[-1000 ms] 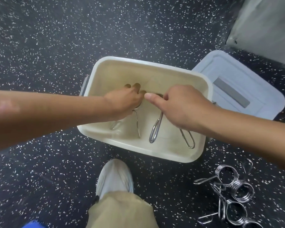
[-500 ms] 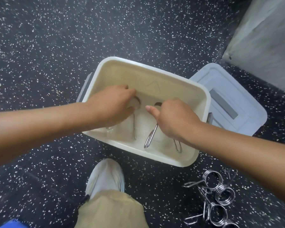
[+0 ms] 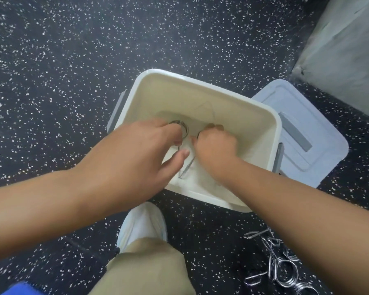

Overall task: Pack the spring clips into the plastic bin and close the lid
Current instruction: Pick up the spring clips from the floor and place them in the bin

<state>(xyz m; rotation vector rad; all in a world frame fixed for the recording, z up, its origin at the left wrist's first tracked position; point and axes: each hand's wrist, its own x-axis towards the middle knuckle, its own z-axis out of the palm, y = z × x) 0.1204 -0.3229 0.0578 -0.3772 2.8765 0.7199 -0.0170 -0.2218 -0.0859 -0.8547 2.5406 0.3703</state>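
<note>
Both hands are down inside the cream plastic bin (image 3: pixel 200 88), each laying a spring clip on its floor. The left hand (image 3: pixel 136 154) has its fingers curled on the coil of one spring clip (image 3: pixel 182 126), thumb spread away toward 4 o'clock, probably to set it flat rather than drop it. The right hand (image 3: pixel 216 145) is fisted just beside it; a wire handle (image 3: pixel 188 167) shows below the knuckles, though I cannot tell whether the fist is clamped on that second clip or only resting over it. The grey-blue lid (image 3: pixel 307 133) lies on the speckled floor (image 3: pixel 73 60) at the bin's 3 o'clock, touching or nearly touching its rim, presumably parked within reach. More loose clips (image 3: pixel 281 271) wait in a tangle at 5 o'clock, so packing looks early.
</note>
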